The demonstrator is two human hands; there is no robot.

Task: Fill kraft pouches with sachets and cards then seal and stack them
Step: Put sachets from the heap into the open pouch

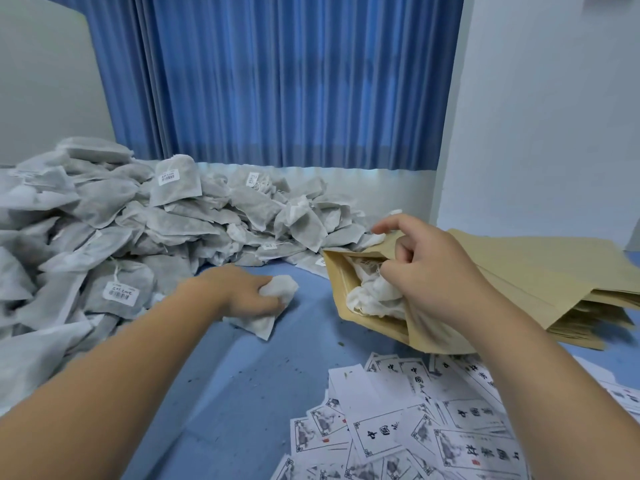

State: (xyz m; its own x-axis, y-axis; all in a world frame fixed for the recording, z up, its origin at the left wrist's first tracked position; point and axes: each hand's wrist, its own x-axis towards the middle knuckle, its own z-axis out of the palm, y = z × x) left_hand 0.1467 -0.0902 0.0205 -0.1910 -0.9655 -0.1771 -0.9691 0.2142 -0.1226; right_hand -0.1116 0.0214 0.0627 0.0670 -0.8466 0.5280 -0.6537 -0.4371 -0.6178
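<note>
Right now the sachet [277,291] you need is bunched in your left hand [242,296], whose fingers are curled tight round it, down on the blue table [242,375]. A white corner trails out toward 6 o'clock. I read it as one sachet, though a second could be folded under it.

From that hand the pouch [377,329] lies at 3 o'clock, near but not touching. Its long axis runs roughly from 10 o'clock to 4 o'clock, and the open mouth is at the 10 o'clock end, turned toward your left hand. So the left hand is the nearer one for the feed, and the move looks like a short carry to 3 o'clock and in along that axis.

Your right hand [433,268] grips the pouch at the mouth: the middle fingers are hooked over the upper lip and hold it open, and the forefinger is stretched out toward 10 o'clock. Crumpled white sachets already fill the mouth [374,296]. There is at least one, but I can't count them.

Counts beyond that:
- **Open pouch:** one.
- **Flat empty pouches:** one stack [536,268] at 3 o'clock of it, too many to count.
- **Loose sachets:** one pile [121,216] at 9 to 11 o'clock, dozens of them.
- **Cards:** well over a dozen [415,427], scattered at 5 o'clock. None is in a hand.
</note>
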